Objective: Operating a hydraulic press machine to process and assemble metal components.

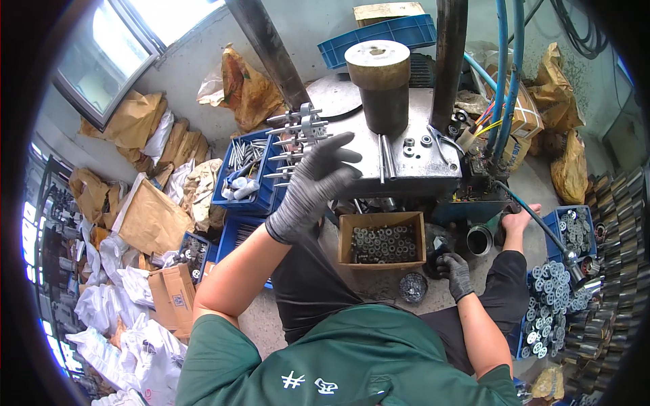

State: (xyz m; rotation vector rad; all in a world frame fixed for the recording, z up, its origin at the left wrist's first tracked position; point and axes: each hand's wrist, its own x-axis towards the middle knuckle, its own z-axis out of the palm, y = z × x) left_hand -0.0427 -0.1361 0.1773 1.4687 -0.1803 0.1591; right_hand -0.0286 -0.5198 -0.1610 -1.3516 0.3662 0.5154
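Note:
My left hand (317, 177), in a grey work glove, is raised at the left edge of the press table (418, 107). Its fingers are apart and nothing shows between them. Just beside it stands a row of metal shafts with round discs (308, 127). My right hand (458, 274), gloved too, is low by my right knee with its fingers curled, next to a dark container (439, 245); what they hold, if anything, is hidden. Left of it stands a cardboard box (345, 245) of small ring-shaped metal parts. Metal rods (388, 157) and small bearings (426, 141) lie on the table.
A thick steel press ram (382, 88) stands over the table between dark columns (450, 64). At left are blue crates (235, 193) of metal pins. Blue crates of toothed wheels (547, 298) and stacked metal cylinders (613, 237) stand at right. A small bowl (413, 287) sits on the floor.

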